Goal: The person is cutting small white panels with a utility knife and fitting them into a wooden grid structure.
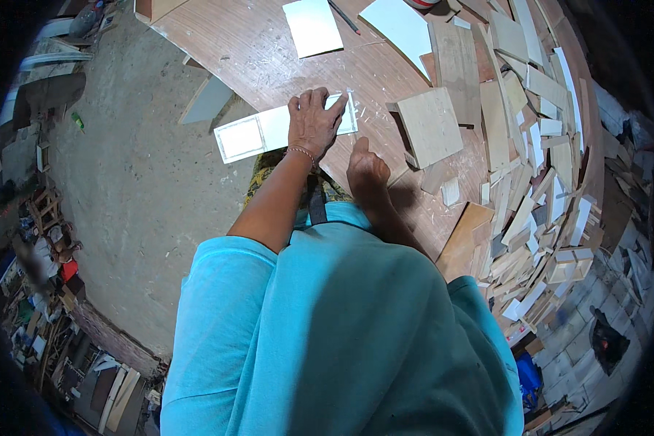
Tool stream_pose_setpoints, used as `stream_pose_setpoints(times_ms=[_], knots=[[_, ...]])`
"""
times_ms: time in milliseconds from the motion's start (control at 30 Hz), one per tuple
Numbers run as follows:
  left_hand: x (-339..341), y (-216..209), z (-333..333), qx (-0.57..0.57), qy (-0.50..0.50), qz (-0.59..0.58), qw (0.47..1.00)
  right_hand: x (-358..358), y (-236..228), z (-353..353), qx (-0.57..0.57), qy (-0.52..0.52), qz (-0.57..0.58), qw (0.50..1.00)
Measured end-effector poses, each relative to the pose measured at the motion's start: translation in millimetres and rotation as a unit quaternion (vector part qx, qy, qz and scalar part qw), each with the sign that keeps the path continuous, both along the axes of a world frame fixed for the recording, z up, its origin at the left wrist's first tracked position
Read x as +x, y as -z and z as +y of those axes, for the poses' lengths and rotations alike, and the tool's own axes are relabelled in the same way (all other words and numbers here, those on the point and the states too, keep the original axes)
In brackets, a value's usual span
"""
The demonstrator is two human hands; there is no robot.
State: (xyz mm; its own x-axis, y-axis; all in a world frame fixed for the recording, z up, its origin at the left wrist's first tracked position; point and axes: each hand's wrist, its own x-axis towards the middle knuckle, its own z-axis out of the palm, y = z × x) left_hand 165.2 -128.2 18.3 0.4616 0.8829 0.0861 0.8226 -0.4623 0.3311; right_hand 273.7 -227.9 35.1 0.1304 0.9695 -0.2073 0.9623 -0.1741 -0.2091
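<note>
My left hand [312, 125] lies across a long, narrow white board [275, 128] with thin border lines drawn near its ends. Its bent fingers reach over the far edge, the thumb rests toward the right end, and the hand holds the board. The board's left part juts past the table edge. Just right of it, my right hand [368, 172] is closed, with one finger stretched toward the board's right end. Whatever its curled fingers hold, if anything, is hidden. A small pale wooden box-like piece [430, 128] stands to the right of both hands.
The brown wooden table [254, 45] carries a white rectangular sheet [313, 27], a dark pencil [344, 17] and a curved white panel [400, 30]. A wide heap of wood offcuts [530, 218] fills the right side. Clutter [40, 269] lines the floor at left.
</note>
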Motion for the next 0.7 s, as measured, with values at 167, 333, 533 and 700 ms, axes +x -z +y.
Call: stream_pose_setpoints(times_ms=[167,333,533,700], knots=[[1.1,-1.3,0.6,-0.002,-0.001,0.002,1.000,-2.0,0.2,-1.8,-0.003,0.011,0.017,1.000],[0.4,-1.8,1.7,0.011,-0.002,0.013,1.000,-4.1,-0.2,-5.4,-0.008,0.021,0.030,0.999],[-1.4,-3.1,-1.2,0.015,-0.007,0.009,1.000,-3.7,-3.5,-3.0,0.001,0.031,0.045,0.999],[0.6,-4.8,-1.7,0.009,0.003,-0.012,1.000,-5.9,0.4,-5.0,0.004,0.059,0.053,0.997]])
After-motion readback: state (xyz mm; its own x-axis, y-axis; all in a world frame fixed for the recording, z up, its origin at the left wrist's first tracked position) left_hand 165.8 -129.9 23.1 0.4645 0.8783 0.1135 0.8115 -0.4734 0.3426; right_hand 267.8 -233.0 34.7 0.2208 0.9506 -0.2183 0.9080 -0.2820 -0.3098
